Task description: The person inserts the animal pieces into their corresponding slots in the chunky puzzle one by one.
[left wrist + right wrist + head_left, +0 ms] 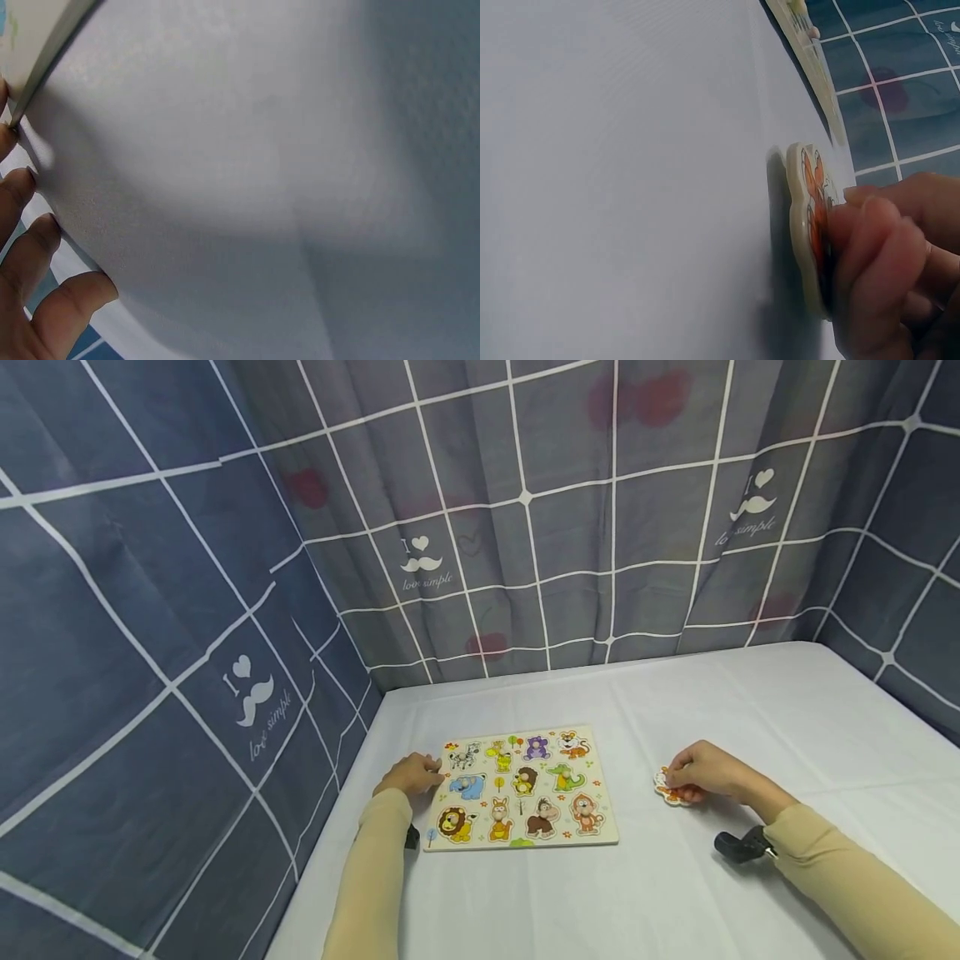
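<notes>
A wooden animal puzzle board point(555, 841) lies flat on the white cloth, with several pieces in its shapes, among them a lion point(454, 824), a blue elephant point(468, 787) and a monkey point(586, 814). My left hand point(408, 774) touches the board's left edge with its fingertips; the other fingers point(34, 247) are loosely bent and spread beside it. To the right of the board, my right hand point(705, 770) pinches an orange-and-white puzzle piece point(806, 232) between thumb and fingers. That piece is tilted on edge close over the cloth, its picture partly hidden by the fingers.
A white cloth point(660, 893) covers the table. Dark checked curtains point(570, 543) hang along the back and both sides. A black wrist camera point(741, 847) sits below my right wrist, close over the cloth; another is partly hidden at the left wrist.
</notes>
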The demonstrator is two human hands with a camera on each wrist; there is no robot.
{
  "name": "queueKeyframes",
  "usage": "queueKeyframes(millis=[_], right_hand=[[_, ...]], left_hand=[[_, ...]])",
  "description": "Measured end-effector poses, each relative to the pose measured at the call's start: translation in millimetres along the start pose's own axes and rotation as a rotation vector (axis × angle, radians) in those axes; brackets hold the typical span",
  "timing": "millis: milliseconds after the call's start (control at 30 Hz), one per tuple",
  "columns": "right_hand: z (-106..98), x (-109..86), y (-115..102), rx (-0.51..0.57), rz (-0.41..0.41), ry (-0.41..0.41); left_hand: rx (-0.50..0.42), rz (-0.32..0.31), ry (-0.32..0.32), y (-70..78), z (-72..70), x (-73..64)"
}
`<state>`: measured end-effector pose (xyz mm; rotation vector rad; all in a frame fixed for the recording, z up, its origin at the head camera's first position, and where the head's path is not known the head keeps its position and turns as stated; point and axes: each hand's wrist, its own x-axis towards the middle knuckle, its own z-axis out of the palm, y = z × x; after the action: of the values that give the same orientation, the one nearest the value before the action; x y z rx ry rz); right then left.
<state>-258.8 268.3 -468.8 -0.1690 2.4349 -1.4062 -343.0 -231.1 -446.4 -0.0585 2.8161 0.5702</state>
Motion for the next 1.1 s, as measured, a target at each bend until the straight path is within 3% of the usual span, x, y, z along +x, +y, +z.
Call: queueKeyframes(millis=[233, 500, 1100], right_hand=[[3, 10.1, -12, -0.022, -0.012, -0.006], [8, 18.5, -18, -0.028, -0.013, -0.004], [14, 39.9, -33, -0.043, -0.025, -0.003]], left_hand=[[-0.004, -0.006, 0.002, 1.6, -3.0, -5.9], [0.002, 0.005, 0.001, -0.7, 0.5, 0.3], [0.009, 0.011, -0.006, 1.7, -1.1, -3.0]])
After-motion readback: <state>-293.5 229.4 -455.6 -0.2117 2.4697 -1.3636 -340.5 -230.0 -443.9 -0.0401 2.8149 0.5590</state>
